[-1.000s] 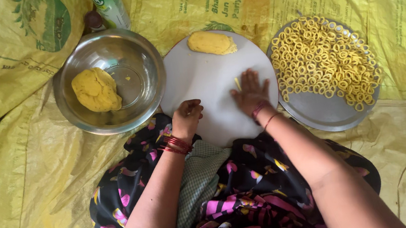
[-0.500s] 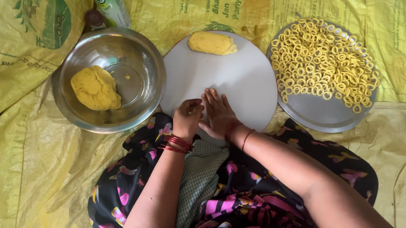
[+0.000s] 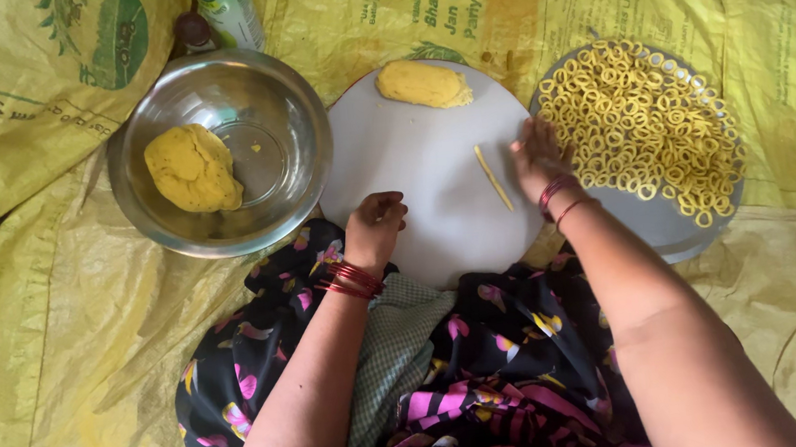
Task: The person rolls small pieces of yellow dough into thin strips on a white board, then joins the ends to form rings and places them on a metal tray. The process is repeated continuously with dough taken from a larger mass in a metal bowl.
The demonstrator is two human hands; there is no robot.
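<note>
A round white board [image 3: 431, 166] lies on yellow sheeting [image 3: 53, 319] in front of the person's lap. On the board, toward its 3 o'clock side, lies a thin dough strip [image 3: 493, 177], running roughly from 11 to 5 o'clock. The right hand [image 3: 539, 154] rests at the board's 3 o'clock edge, just beside the strip and to the strip's 3 o'clock; its fingers [image 3: 520, 145] are stretched flat and open, pointing toward 12 o'clock, holding nothing, and whether they touch the strip cannot be told. The left hand [image 3: 376, 224] sits at the board's 8 o'clock edge with its fingers curled loosely inward, gripping nothing visible; the strip lies well apart from it, at its 3 o'clock. A dough lump [image 3: 423, 84] sits at the board's 12 o'clock edge. At the board's 9 o'clock stands a steel bowl [image 3: 276, 98] with a dough ball [image 3: 192, 168] inside, against its 9 o'clock wall. At the board's 3 o'clock, a plate [image 3: 659, 226] is piled with dough rings [image 3: 644, 124], just beyond the right hand. A bottle [image 3: 228, 10] stands at the bowl's 12 o'clock.
</note>
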